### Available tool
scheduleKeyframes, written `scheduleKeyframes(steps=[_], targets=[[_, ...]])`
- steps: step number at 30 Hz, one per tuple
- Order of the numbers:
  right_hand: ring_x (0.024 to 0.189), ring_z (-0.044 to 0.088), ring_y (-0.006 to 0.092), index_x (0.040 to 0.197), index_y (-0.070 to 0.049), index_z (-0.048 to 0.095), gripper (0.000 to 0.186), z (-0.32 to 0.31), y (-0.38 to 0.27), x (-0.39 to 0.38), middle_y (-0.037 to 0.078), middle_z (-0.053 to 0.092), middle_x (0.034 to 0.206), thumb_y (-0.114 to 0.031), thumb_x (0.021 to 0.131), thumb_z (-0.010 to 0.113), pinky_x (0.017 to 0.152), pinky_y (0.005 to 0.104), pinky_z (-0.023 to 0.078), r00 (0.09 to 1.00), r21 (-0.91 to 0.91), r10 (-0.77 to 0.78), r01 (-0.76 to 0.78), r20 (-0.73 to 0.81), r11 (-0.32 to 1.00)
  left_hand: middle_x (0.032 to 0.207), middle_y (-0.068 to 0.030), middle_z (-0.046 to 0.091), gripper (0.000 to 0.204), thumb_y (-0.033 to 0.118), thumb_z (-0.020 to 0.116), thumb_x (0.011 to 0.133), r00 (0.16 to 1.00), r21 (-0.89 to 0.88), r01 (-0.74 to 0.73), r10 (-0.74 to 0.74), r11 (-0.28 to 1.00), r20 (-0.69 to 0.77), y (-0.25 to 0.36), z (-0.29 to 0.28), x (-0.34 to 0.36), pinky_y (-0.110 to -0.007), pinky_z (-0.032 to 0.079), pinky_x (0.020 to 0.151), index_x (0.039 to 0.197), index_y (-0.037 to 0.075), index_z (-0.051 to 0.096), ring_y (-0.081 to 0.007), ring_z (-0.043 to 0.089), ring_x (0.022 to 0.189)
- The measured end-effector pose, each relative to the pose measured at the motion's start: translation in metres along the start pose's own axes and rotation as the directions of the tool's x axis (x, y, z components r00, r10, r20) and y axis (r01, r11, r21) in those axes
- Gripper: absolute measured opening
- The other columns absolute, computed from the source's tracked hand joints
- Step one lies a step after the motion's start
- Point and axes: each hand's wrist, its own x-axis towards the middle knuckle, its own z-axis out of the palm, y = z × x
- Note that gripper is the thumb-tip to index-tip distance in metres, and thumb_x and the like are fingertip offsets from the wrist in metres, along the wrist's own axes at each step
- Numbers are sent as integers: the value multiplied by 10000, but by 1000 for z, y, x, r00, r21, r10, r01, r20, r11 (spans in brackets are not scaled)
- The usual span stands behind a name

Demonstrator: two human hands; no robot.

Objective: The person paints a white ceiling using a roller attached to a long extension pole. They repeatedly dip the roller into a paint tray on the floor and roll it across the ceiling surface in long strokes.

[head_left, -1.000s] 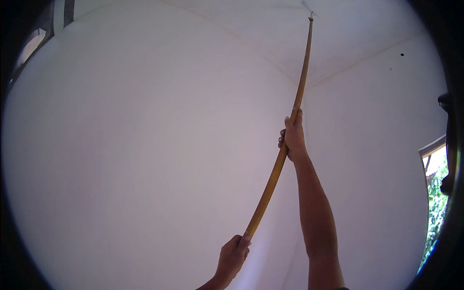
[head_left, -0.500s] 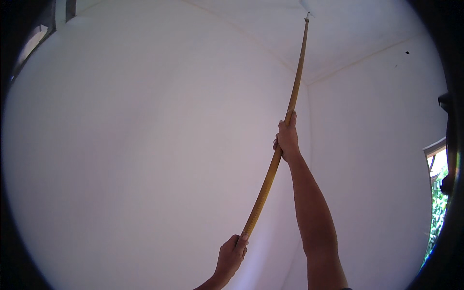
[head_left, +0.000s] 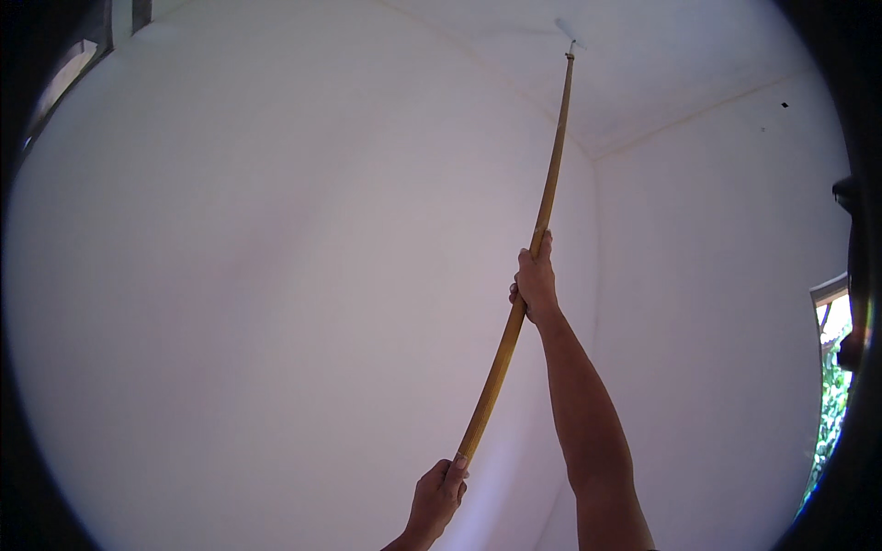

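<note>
A long yellow-brown wooden pole (head_left: 499,372) slants up and away toward the ceiling, looking bowed in this wide view. Near its lower visible part my left hand (head_left: 438,496) is closed around it, thumb lying along the wood. Higher up, with the arm stretched out, my right hand (head_left: 537,283) grips the same pole. At the far tip sits a paint roller (head_left: 564,30) with a pale sleeve and a thin wire frame. The roller appears to be against the white ceiling (head_left: 680,55), though contact is hard to make out.
A broad white wall (head_left: 257,275) fills the left, meeting the right wall (head_left: 707,257) at a corner. At the right edge is a window opening (head_left: 834,367) with green leaves outside. Another framed opening (head_left: 69,73) lies at upper left. A small dark spot (head_left: 785,105) marks the right wall.
The pole's tip and roller have come lower and slightly left in view, showing more of the roller. Both hands have shifted down a little with the pole, keeping their grip.
</note>
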Motion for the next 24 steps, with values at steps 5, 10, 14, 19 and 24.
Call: scheduleKeyframes(steps=[5,10,14,19,24], targets=[[475,515,147,1673,-262,6,744,-4,6,6,59,514,797,-213,1056,419,438,320,534,1000,32,2,-3,31,999,646,24,480,466,473,577,1073,999,-33,-27,26,999,-18,-6,13,1,-245,368,485,905,39,598,-59,432,533],[496,533,160,1671,-259,27,737,-6,10,10,71,527,812,-219,1049,421,455,330,542,999,49,22,-24,45,999,651,23,490,483,508,568,1067,1000,-7,4,-4,1000,-22,1,19,-7,-236,363,460,914,50,593,-56,432,519],[509,549,172,1670,-258,52,727,-6,9,10,82,544,831,-210,1047,423,463,345,548,998,49,30,-33,54,998,657,22,488,504,538,564,1059,999,1,26,-26,1000,-27,9,25,-19,-236,361,454,920,53,582,-58,426,515],[514,555,178,1667,-255,83,720,-7,4,4,92,552,856,-196,1041,433,459,353,545,999,66,18,-20,44,998,659,20,478,515,551,565,1054,999,-29,30,-29,999,15,18,26,-33,-233,360,451,923,53,563,-60,420,515],[544,502,135,1671,-288,118,697,-7,-5,-5,40,483,768,-204,1059,439,482,336,526,999,78,41,-42,22,996,647,18,478,501,531,560,1063,999,-4,23,-23,1000,24,27,24,-46,-242,371,445,920,51,562,-60,427,506]])
